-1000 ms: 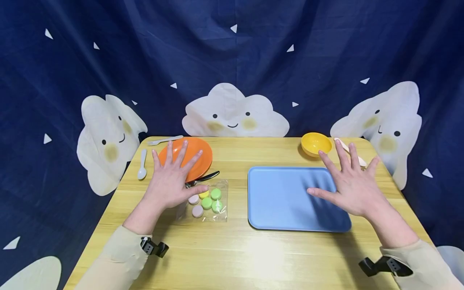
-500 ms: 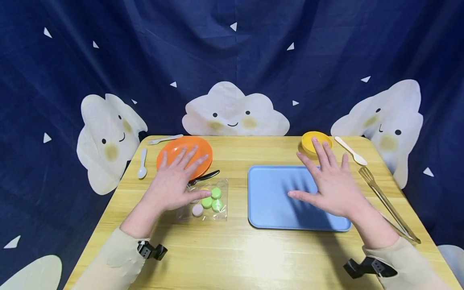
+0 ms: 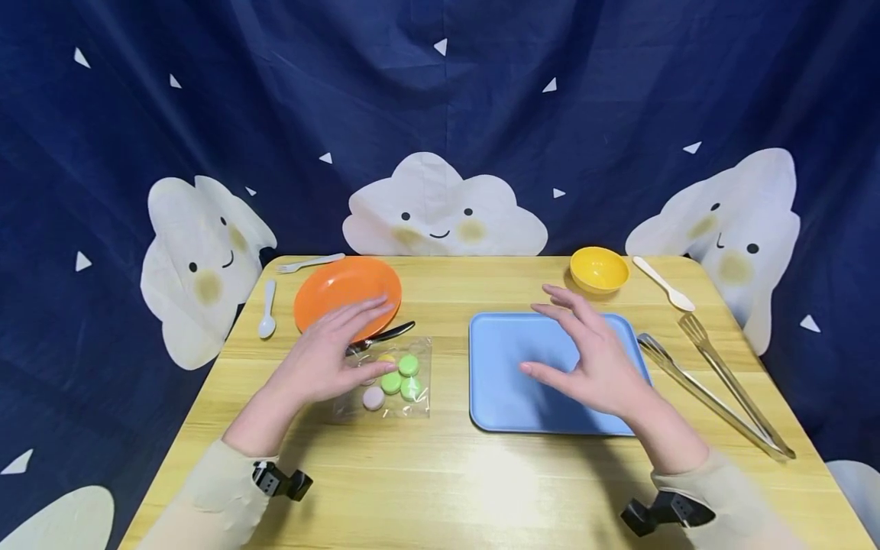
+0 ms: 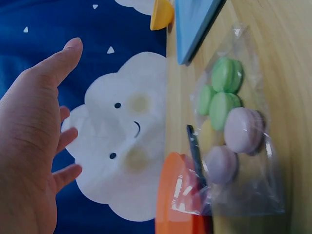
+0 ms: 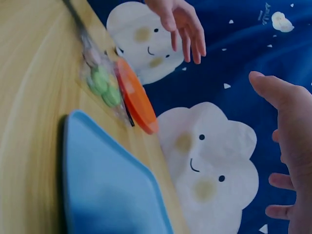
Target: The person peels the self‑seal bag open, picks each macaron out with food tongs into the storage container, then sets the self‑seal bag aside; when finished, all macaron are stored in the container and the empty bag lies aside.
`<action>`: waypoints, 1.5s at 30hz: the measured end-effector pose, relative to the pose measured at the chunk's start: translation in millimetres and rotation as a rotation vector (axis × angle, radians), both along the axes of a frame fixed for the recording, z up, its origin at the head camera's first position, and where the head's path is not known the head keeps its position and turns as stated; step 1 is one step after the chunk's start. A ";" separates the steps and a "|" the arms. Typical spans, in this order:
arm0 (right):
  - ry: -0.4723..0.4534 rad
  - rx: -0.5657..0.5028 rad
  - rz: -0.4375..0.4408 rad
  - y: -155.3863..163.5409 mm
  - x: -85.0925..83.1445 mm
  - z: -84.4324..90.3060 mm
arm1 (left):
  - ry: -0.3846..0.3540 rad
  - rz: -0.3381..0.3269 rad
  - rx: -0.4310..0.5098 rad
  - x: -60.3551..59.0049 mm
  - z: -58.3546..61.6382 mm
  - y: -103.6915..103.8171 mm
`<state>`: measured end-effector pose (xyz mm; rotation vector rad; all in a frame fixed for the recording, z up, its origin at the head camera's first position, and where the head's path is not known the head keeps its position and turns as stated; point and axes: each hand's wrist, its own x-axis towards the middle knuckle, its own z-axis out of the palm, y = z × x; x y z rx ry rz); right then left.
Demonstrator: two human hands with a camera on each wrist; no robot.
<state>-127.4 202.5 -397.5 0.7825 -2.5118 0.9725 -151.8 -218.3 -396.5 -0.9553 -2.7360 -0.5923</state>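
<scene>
A clear bag of green, pink and yellow macarons (image 3: 395,380) lies on the wooden table (image 3: 440,473), left of a blue tray (image 3: 502,374). My left hand (image 3: 337,351) hovers flat and open over the bag's left edge and the near rim of an orange plate (image 3: 344,289); it holds nothing. My right hand (image 3: 580,351) is open with spread fingers above the tray's middle. In the left wrist view the left hand (image 4: 34,146) stays clear of the macaron bag (image 4: 229,126). The right wrist view shows my right hand (image 5: 292,146) above the tray (image 5: 107,185).
A yellow bowl (image 3: 600,269) and a cream spoon (image 3: 663,283) sit at the back right. Metal tongs (image 3: 715,389) lie right of the tray. A white spoon (image 3: 266,309) and white fork (image 3: 309,264) lie by the plate. A black-handled utensil (image 3: 385,334) lies between plate and bag.
My right hand has slid left over the tray, uncovering the tongs and cream spoon. My left hand has drifted slightly right and nearer, onto the bag's edge.
</scene>
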 end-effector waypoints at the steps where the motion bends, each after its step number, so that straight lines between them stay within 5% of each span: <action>1: -0.022 -0.031 0.007 -2.5 0.6 -1.8 | -0.016 -0.008 0.017 0.2 -2.8 -1.8; 14: -0.137 -0.244 0.130 -37.2 -0.9 -39.0 | -0.221 -0.045 0.140 2.9 -59.6 -15.8; 21: -0.204 -0.257 0.200 -64.9 1.7 -58.3 | -0.283 -0.038 0.156 3.3 -83.8 -23.6; 32: -0.321 -0.174 0.305 -111.9 10.0 -85.1 | -0.338 -0.047 0.129 10.6 -103.7 -29.6; 38: -0.311 -0.142 0.382 -135.2 11.0 -94.8 | -0.336 -0.032 0.182 11.7 -113.4 -31.7; 45: -0.330 -0.076 0.353 -153.9 11.6 -108.8 | -0.360 -0.016 0.217 9.6 -118.2 -31.9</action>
